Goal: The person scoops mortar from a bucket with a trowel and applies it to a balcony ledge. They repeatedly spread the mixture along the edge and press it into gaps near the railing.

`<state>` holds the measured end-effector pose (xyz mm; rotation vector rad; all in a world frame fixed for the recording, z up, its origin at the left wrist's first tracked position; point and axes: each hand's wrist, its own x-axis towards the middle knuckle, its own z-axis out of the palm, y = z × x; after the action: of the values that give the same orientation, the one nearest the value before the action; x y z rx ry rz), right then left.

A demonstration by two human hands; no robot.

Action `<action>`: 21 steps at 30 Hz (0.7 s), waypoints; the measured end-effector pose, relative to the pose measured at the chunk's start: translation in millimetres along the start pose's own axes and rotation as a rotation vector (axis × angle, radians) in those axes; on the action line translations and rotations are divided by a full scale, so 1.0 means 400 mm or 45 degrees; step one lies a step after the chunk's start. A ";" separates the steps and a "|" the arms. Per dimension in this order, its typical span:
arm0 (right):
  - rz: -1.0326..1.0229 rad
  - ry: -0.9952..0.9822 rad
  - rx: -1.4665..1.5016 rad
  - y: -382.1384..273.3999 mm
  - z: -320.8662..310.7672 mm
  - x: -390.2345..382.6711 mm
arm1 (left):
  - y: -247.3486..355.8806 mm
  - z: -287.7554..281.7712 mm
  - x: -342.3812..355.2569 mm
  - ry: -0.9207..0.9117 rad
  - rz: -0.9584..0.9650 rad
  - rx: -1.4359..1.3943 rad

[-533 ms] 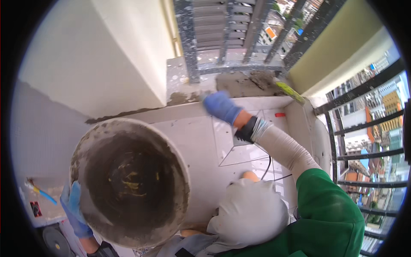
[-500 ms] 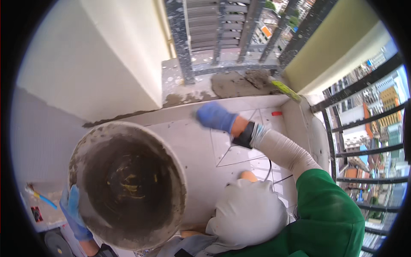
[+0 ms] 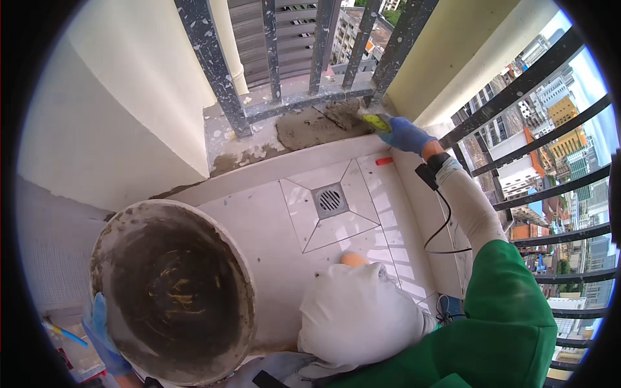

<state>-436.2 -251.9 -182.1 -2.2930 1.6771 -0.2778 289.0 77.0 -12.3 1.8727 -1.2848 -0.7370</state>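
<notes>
My right hand (image 3: pixel 406 134), in a blue glove, is closed around the yellow-green handle of a trowel (image 3: pixel 375 121) at the right end of the ledge. The trowel's blade cannot be told apart from the grey mortar (image 3: pixel 309 127) spread there. At the lower left, my left hand (image 3: pixel 100 330), also gloved in blue, grips the side of a large round bucket (image 3: pixel 244 278). Its mouth is tilted up toward me, and dark grey mortar residue coats the inside. Part of the left hand is hidden behind the bucket.
A square floor drain (image 3: pixel 329 200) sits among white tiles. By the low tiled curb lies a small red piece (image 3: pixel 384 161). Metal railings (image 3: pixel 517 84) stand beyond the ledge and to the right. My bent knee (image 3: pixel 362 317) is in front of me; a black cable (image 3: pixel 446 226) hangs from my right wrist.
My right hand has moved right and away from me, from above the tiles to the trowel, and has taken hold of its handle. My left hand stays on the bucket. The view has shifted right.
</notes>
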 end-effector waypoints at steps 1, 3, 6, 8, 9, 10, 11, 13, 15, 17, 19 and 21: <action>-0.001 0.000 -0.001 -0.030 -0.005 0.001 | 0.021 0.016 0.001 0.001 0.000 -0.001; 0.017 -0.075 -0.129 -0.080 -0.019 -0.016 | 0.072 0.046 -0.002 0.053 -0.116 -0.138; 0.232 0.017 -0.128 -0.039 -0.032 -0.043 | 0.101 0.046 -0.011 0.090 -0.038 0.098; 0.173 0.062 -0.128 -0.034 -0.024 -0.059 | 0.124 0.066 -0.009 0.114 -0.051 0.042; 0.118 0.101 -0.123 -0.039 -0.014 -0.074 | 0.131 0.073 -0.013 0.132 -0.068 -0.009; 0.119 0.093 -0.120 -0.043 -0.007 -0.075 | 0.122 0.076 -0.011 0.129 -0.075 -0.005; 0.257 0.036 0.080 -0.049 0.001 -0.070 | 0.105 0.081 -0.008 0.199 -0.033 -0.015; 0.382 -0.032 0.275 -0.095 0.009 -0.056 | 0.104 0.087 -0.003 0.279 -0.001 -0.028; 0.643 -0.180 0.752 -0.158 0.025 -0.058 | 0.112 0.084 0.004 0.126 -0.047 -0.039; 0.600 -0.147 0.740 -0.196 0.086 -0.056 | 0.066 0.061 0.007 0.133 0.043 0.028; 0.556 -0.122 0.729 -0.273 0.125 -0.053 | 0.043 0.050 0.004 0.142 0.125 0.099; 0.652 -0.192 0.927 -0.364 0.132 -0.053 | 0.061 0.056 0.001 0.144 0.082 0.055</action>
<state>-295.3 -184.2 -182.1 -1.2916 1.6521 -0.4838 258.8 65.4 -4.8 1.8704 -1.2916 -0.5653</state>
